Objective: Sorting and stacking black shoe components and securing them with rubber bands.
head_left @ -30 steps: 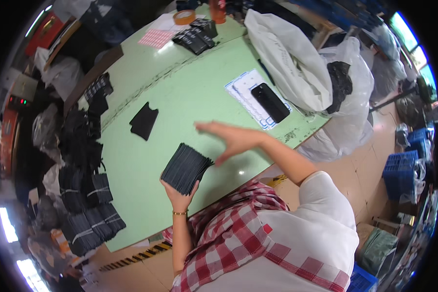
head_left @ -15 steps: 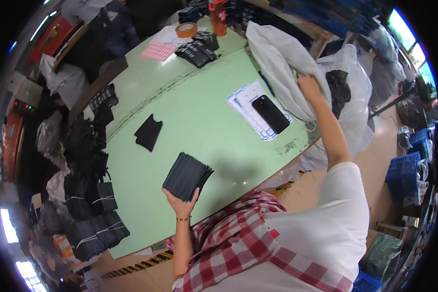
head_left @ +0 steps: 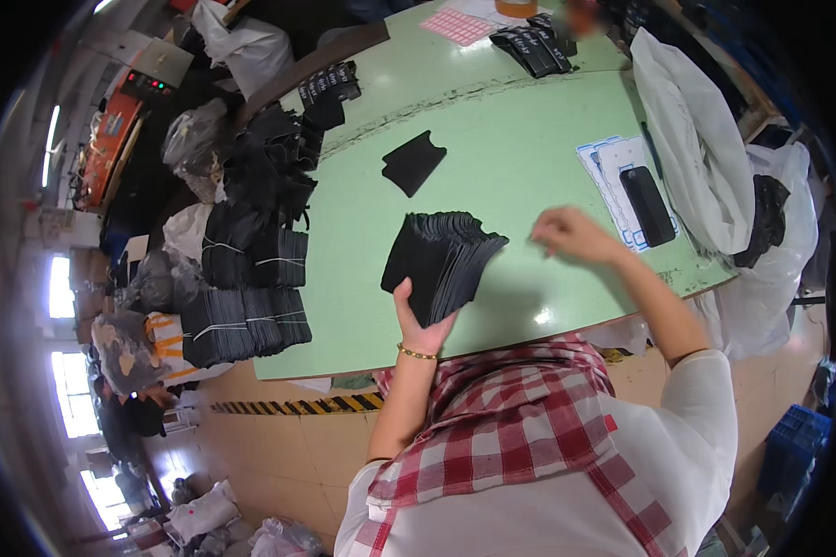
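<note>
My left hand (head_left: 420,320) grips the lower end of a thick stack of black cut fabric pieces (head_left: 441,265), thumb on the near face. The stack is tilted over the green table (head_left: 520,167), its layers slightly fanned at the right. To the right of it, apart from the stack, my right hand (head_left: 571,234) hangs above the table with its fingers curled together. Motion blurs its fingertips, and whatever may be in them is too small to make out. One loose black piece (head_left: 415,162) with notched edges lies flat beyond the stack.
Banded black bundles (head_left: 237,325) crowd the table's left edge. A black phone (head_left: 648,206) rests on printed white sheets (head_left: 607,176) at the right, beside a white sack (head_left: 692,139). More black pieces (head_left: 534,46) and a pink sheet (head_left: 457,27) lie at the far side.
My right hand has left the white sack and come across toward the stack. My left hand still holds the stack, now tipped more upright. The view has turned, shifting the table in the picture.
</note>
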A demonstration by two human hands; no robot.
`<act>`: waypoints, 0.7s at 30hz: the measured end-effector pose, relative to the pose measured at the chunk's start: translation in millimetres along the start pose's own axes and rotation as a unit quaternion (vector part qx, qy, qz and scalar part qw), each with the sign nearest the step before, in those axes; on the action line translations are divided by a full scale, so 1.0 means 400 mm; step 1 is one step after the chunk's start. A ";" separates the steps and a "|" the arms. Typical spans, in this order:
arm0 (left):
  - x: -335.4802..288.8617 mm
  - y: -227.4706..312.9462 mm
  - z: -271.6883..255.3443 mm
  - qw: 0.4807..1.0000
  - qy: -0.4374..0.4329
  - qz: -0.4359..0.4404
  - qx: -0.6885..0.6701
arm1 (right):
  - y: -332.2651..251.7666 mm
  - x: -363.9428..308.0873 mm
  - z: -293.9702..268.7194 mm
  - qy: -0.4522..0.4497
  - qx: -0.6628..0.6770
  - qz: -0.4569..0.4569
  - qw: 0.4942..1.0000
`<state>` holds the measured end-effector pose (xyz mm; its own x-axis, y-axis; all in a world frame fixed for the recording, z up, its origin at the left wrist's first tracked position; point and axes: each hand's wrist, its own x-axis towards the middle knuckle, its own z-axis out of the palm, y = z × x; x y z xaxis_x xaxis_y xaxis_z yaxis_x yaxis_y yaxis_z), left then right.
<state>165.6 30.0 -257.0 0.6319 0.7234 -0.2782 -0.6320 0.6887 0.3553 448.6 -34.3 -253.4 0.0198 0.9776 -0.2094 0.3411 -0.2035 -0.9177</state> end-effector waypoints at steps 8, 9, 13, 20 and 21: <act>-0.093 0.042 0.002 0.999 -0.042 0.030 0.014 | -0.074 0.080 0.267 -0.108 0.261 -0.135 0.950; -0.099 0.046 0.001 0.999 -0.040 0.031 0.015 | -0.087 0.085 0.277 -0.081 0.253 -0.161 0.950; -0.118 0.049 -0.001 0.999 -0.035 0.014 0.027 | -0.108 0.056 0.284 -0.069 0.343 -0.125 0.929; -0.115 0.040 -0.036 0.999 -0.031 -0.015 0.018 | -0.080 0.033 0.312 -0.017 0.454 -0.186 0.871; -0.118 0.036 -0.040 1.000 -0.025 -0.014 -0.003 | -0.060 0.046 0.327 -0.020 0.466 -0.201 0.861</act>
<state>119.3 6.8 -253.2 0.6706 0.7010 -0.2428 -0.6164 0.7086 0.3434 318.0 -18.4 -279.4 0.0367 0.9803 0.1943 -0.5912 0.1780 -0.7867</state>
